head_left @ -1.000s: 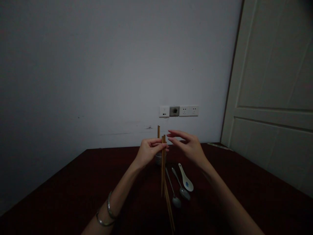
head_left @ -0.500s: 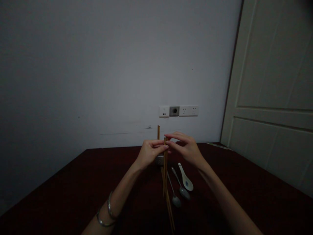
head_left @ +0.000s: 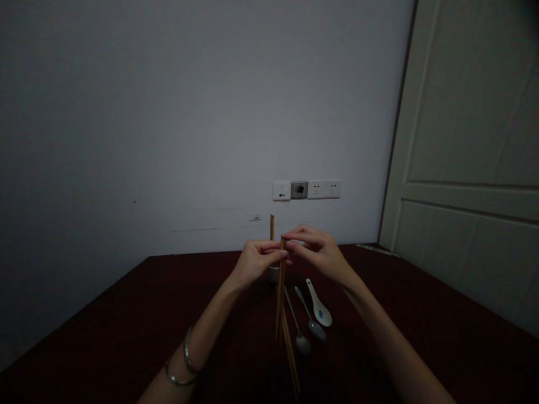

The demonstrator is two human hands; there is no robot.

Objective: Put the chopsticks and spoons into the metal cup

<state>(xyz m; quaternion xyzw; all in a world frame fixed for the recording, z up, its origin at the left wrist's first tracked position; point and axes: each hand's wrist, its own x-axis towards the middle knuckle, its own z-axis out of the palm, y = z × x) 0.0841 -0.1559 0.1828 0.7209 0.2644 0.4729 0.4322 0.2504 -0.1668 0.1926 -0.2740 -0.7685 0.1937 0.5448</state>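
Note:
My left hand pinches a pair of wooden chopsticks near their top ends, and they hang upright above the table. At the same top ends, the fingertips of my right hand close on the chopsticks from the right. Behind my hands stands a light-coloured holder, mostly hidden, with other chopsticks rising above it. More chopsticks lie on the table below the held pair. To their right lie a long-handled metal spoon, a second metal spoon and a white soup spoon with a blue mark.
The dark red table reaches back to a pale wall. Sockets and a switch are set in the wall above the table's back edge. A panelled door stands along the right side.
The lower ends of the held chopsticks have swung slightly left and spread a little apart. Both hands keep their hold, and the view has shifted very slightly.

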